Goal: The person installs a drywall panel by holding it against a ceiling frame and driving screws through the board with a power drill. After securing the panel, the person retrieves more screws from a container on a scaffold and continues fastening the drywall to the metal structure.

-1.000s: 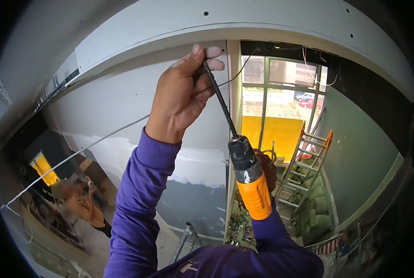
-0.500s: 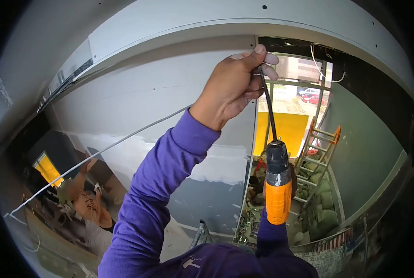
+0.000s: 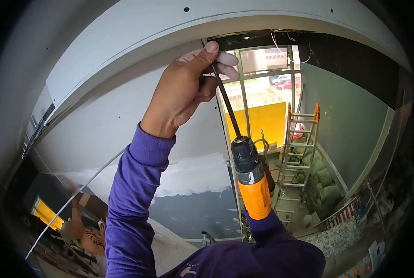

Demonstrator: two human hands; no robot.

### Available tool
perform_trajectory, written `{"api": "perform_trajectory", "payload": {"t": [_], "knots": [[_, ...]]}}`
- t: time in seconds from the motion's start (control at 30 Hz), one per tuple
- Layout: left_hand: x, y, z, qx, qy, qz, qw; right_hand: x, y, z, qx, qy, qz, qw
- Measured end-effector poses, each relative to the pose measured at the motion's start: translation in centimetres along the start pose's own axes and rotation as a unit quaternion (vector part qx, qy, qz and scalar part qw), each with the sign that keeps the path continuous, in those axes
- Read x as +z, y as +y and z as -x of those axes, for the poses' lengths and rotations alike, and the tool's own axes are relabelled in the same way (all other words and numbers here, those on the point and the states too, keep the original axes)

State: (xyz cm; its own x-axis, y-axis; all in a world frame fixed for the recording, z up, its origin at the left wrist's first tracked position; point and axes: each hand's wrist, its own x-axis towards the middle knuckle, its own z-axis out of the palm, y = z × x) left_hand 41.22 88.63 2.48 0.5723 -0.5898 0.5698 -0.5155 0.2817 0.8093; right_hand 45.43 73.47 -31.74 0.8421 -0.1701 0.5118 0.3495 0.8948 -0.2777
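Note:
My left hand (image 3: 193, 81) is raised near the ceiling edge, its thumb and fingers closed around the upper end of a long dark bit (image 3: 226, 104). The lower end of that bit sits in the black chuck of an orange drill (image 3: 254, 197), which points upward. My right hand is hidden behind the drill; only its purple sleeve (image 3: 266, 228) shows below. What lies between my left fingertips is too small to make out.
A ladder (image 3: 301, 148) stands at the right beside green sacks (image 3: 324, 177). Red and white wires (image 3: 281, 50) hang near the window. A thin grey cable (image 3: 84, 185) slants at the left, where another person (image 3: 84, 236) is at work.
The view has turned, so the wall and window sit further left. My left hand, the bit and the drill have shifted left in view, and the bit now leans more.

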Motion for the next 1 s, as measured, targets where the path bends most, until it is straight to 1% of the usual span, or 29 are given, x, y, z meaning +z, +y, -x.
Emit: {"api": "perform_trajectory", "payload": {"t": [0.07,0.1,0.13,0.17,0.2,0.23,0.3,0.33,0.4,0.43,0.5,0.53,0.6,0.63,0.7,0.77,0.8,0.83,0.87,0.9,0.93,1.0], "knots": [[0.0,0.4,-0.3,0.019,0.002,-0.057,0.998,-0.9,-0.2,-1.0,0.085,-0.052,-0.152,0.983],[-0.1,0.4,-0.4,0.029,0.004,-0.084,0.996,-1.7,-0.1,-1.6,0.126,-0.058,-0.206,0.969],[-0.1,0.4,-0.5,0.040,0.008,-0.103,0.994,-1.9,-0.3,-2.1,0.173,-0.062,-0.261,0.948],[-0.1,0.3,-0.7,0.051,0.011,-0.121,0.991,-2.1,-0.5,-2.6,0.243,-0.047,-0.318,0.915],[-0.2,0.2,-0.8,0.064,0.015,-0.139,0.988,-2.1,0.3,-2.7,0.130,-0.005,-0.182,0.975],[-0.4,0.2,-0.9,0.064,0.017,-0.165,0.984,-1.9,1.7,-2.6,0.011,0.035,-0.040,0.999],[-0.9,0.4,-1.1,0.063,0.022,-0.217,0.974,1.8,1.0,-2.4,-0.097,-0.020,0.084,0.992],[-1.0,0.4,-1.2,0.071,0.022,-0.220,0.973,3.7,0.0,-2.9,-0.085,-0.113,0.064,0.988],[-1.1,0.3,-1.3,0.087,0.022,-0.223,0.971,4.4,-0.3,-3.4,-0.075,-0.170,0.033,0.982],[-1.2,0.3,-1.4,0.086,0.020,-0.229,0.970,3.9,0.1,-3.6,-0.078,-0.135,0.023,0.988],[-1.4,0.4,-1.6,0.083,0.015,-0.239,0.967,2.1,0.9,-3.9,-0.099,-0.045,0.151,0.983],[-1.4,0.5,-1.7,0.078,0.017,-0.243,0.967,0.5,1.5,-4.0,-0.114,0.009,0.286,0.952],[-1.5,0.6,-1.9,0.069,0.023,-0.252,0.965,-3.5,3.1,-4.5,-0.136,0.074,0.425,0.892],[-1.5,0.6,-1.9,0.074,0.022,-0.245,0.966,-3.9,3.2,-4.8,-0.134,0.103,0.482,0.860],[-1.4,0.6,-1.9,0.082,0.020,-0.232,0.969,-4.9,3.0,-5.2,-0.117,0.131,0.530,0.830],[-2.0,-0.5,-2.1,0.203,0.070,-0.343,0.915,-5.7,2.9,-5.6,-0.102,0.143,0.549,0.817],[-2.2,-0.6,-1.9,0.272,0.103,-0.399,0.870,-5.8,2.8,-5.7,-0.097,0.146,0.557,0.811],[-2.4,-0.7,-1.7,0.335,0.148,-0.452,0.813,-5.8,2.7,-5.7,-0.092,0.148,0.563,0.808],[-2.6,-0.4,-1.0,0.403,0.199,-0.503,0.738,-6.1,2.6,-5.9,-0.087,0.151,0.567,0.805],[-2.9,0.2,-0.5,0.464,0.247,-0.547,0.652,-6.2,2.6,-6.0,-0.082,0.153,0.573,0.801],[-3.6,1.2,-0.6,0.525,0.266,-0.580,0.564,-6.3,2.5,-6.1,-0.077,0.156,0.576,0.799],[-4.5,2.5,-1.6,0.568,0.285,-0.601,0.485,-6.6,2.5,-6.2,-0.068,0.159,0.582,0.795]]}}
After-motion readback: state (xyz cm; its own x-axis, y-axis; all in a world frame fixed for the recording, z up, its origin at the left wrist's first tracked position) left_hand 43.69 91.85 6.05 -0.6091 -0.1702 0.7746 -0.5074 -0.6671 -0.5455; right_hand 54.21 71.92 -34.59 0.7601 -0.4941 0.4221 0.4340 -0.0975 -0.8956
